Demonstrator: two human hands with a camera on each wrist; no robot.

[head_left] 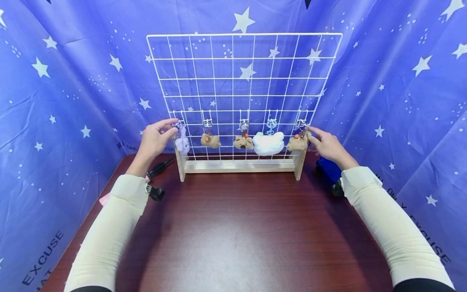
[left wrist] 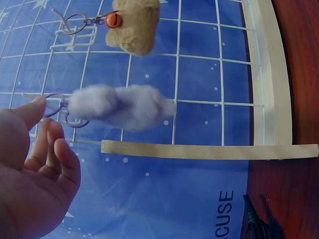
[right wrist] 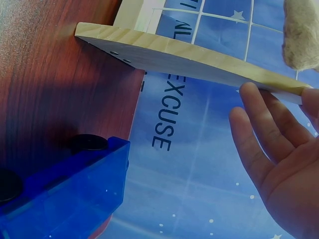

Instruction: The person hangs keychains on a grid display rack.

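On the left, my left hand (head_left: 156, 136) pinches the metal ring (left wrist: 54, 105) of a lavender plush keychain (left wrist: 122, 107), which hangs from a hook on a white wire grid rack (head_left: 241, 96). The index finger is mostly hidden in the left wrist view. At the opposite end, my right hand (head_left: 330, 147) has its fingertips (right wrist: 247, 91) right at the wooden side support (right wrist: 184, 55), beside a tan plush keychain (head_left: 297, 143). Its fingers are fairly straight and loosely spread; thumb and index are cut off in the right wrist view.
Between the hands hang two tan plush keychains with orange bells, one left (head_left: 210, 140) and one central (head_left: 243, 142), and a white plush keychain (head_left: 268, 144). A blue box with black wheels (right wrist: 65, 191) stands right of the rack; a black-handled tool (head_left: 157, 168) lies to its left.
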